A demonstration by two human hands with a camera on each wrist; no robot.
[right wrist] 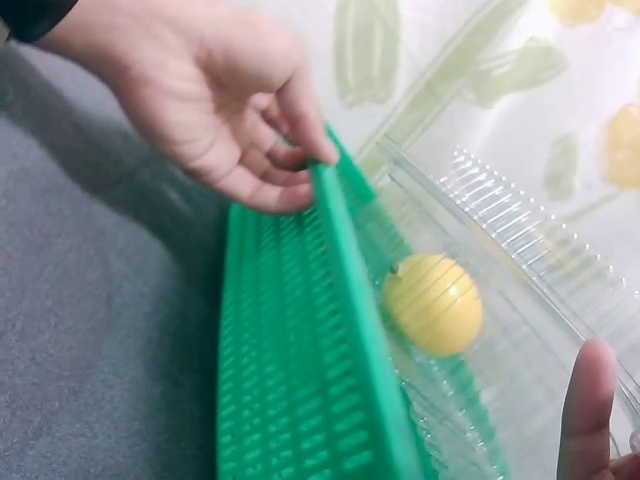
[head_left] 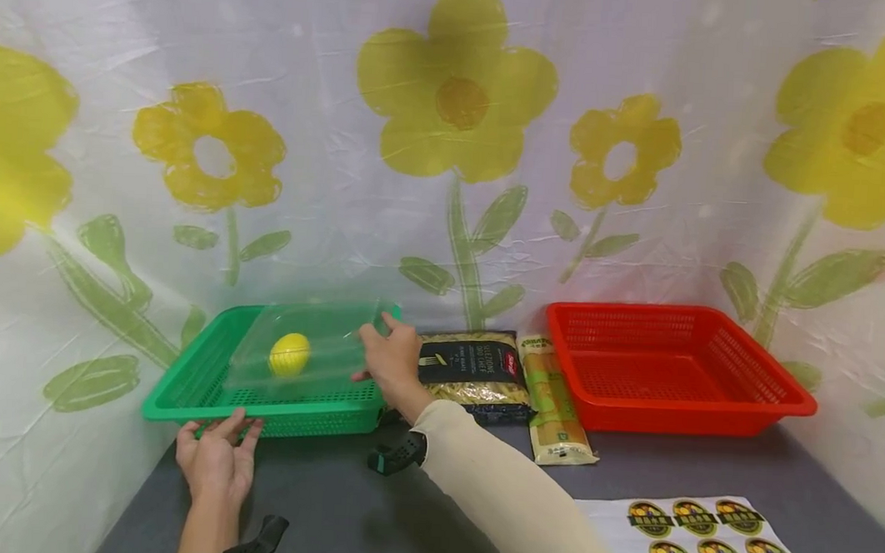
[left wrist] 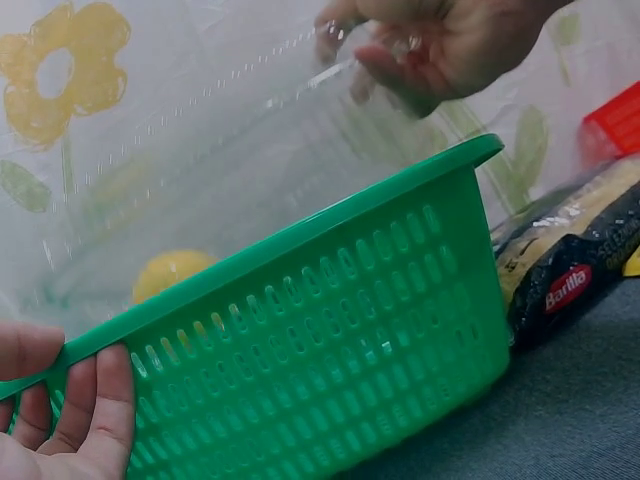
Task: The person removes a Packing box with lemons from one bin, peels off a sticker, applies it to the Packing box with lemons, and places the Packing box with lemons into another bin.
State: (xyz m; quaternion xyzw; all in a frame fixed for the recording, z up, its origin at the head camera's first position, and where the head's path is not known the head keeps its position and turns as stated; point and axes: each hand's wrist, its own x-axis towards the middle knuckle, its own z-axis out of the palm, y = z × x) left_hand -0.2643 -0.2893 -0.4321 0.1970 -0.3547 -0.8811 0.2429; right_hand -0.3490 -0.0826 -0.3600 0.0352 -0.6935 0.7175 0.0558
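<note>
The green basket (head_left: 314, 424) stands at the left, and my left hand (head_left: 218, 461) pinches its front rim. In the left wrist view the thumb (left wrist: 25, 348) lies over that rim with the fingers beneath it. My right hand (head_left: 393, 359) grips the right edge of a clear, ribbed plastic container (head_left: 342, 338), held tilted over the basket. A yellow lemon (head_left: 289, 354) shows through the clear plastic; a short stem is visible on it in the right wrist view. Part of the right hand's thumb (right wrist: 590, 400) shows beside the container there.
Right of the green basket lie a black Barilla pasta bag (head_left: 475, 370) and a long yellow packet (head_left: 553, 408). A red basket (head_left: 683, 419) stands at the right. Near the front right lies a white sheet of round labels (head_left: 699, 536). A flowered curtain hangs behind.
</note>
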